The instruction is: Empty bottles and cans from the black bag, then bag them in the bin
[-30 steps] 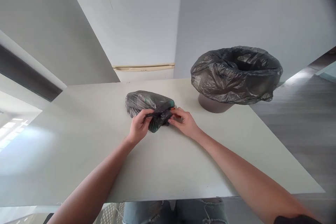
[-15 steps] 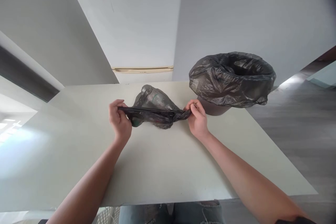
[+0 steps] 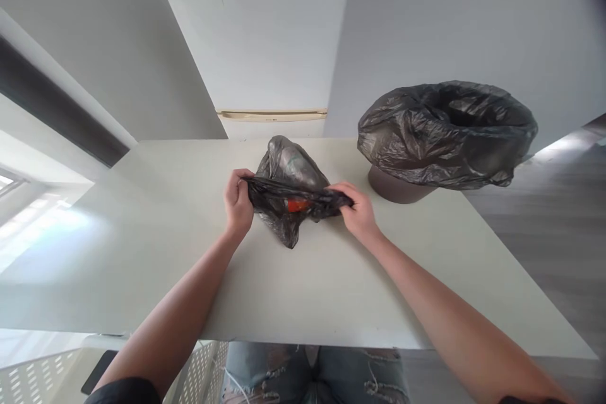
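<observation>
A small dark grey plastic bag (image 3: pixel 288 173), bulging with contents, rests on the pale table (image 3: pixel 303 290) in front of me. Something orange-red shows through its plastic near the middle. My left hand (image 3: pixel 237 202) is closed on the bag's left end and my right hand (image 3: pixel 358 209) is closed on its right end. Between them a twisted strip of the bag is pulled taut across the front of the bundle.
A round bin (image 3: pixel 447 132) lined with a dark plastic bag stands on the table at the right, close to my right hand. A white perforated basket (image 3: pixel 38 375) sits below the table's front edge at the left. A white wall rises behind the table.
My hands first spread apart, stretching the bag's ends out to the sides, then drew closer together. The bundle now stands more upright and the orange-red item shows.
</observation>
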The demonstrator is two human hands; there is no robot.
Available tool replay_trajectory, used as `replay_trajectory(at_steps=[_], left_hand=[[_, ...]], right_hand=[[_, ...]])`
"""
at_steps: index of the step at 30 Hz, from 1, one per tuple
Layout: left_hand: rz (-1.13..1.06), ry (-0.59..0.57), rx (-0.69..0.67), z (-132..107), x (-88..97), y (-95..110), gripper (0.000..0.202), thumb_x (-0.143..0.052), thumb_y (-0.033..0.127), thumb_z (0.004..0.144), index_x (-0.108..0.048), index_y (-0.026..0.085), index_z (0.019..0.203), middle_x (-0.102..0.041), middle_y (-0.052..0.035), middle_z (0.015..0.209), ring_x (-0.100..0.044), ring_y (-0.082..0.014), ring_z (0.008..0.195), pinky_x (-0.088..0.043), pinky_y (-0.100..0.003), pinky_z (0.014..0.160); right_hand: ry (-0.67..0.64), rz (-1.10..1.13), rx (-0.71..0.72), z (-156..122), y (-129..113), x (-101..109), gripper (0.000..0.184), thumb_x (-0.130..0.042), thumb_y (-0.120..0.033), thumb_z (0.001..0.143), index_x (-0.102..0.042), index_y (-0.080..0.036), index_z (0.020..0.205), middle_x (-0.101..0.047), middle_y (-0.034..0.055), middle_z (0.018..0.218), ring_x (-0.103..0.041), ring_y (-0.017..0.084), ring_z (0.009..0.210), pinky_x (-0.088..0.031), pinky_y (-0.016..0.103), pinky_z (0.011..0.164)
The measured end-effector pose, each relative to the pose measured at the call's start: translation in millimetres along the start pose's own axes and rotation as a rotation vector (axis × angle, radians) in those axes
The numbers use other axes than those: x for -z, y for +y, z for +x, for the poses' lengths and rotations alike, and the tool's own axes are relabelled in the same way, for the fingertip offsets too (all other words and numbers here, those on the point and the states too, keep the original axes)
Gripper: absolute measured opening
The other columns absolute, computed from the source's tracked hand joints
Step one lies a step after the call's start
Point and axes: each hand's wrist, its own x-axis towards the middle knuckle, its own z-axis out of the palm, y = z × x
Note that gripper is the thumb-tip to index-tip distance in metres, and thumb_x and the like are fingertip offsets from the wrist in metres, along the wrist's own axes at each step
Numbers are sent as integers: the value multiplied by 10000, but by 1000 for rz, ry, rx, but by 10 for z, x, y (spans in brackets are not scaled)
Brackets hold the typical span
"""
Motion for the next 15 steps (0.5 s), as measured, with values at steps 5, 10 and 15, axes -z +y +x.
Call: replay_trajectory(at_steps=[5,10,15], left_hand=[[40,133,59,31,22,-117,141,-495,266,1041,-631,231,1049,-602,-27,918,-548,-185,819,-419,-283,737],[188,175,-126,24,32,21,158,-500,150,965,-633,223,1013,-600,-79,1026,-597,-230,976,-474,-350,859],[220,-98,-737,-146,-2,331,226,-584,82,862,-675,229,1008,-634,-66,899,-604,-225,788,-491,-366,699]], right_hand=[[397,234,-206,51,140,61,239,-597,-204,859,-753,-280,1023,-746,18,1061,-684,242,1047,-540,396,999],[346,639,-376,115,168,61,356,-664,-269,849,-680,-316,1202,-737,34,1314,-662,255,1284,-541,456,1097],[250,609,-388,112,190,71,313,-652,-404,901,-713,-308,1193,-753,25,1291,-681,269,1275,-563,457,1095]])
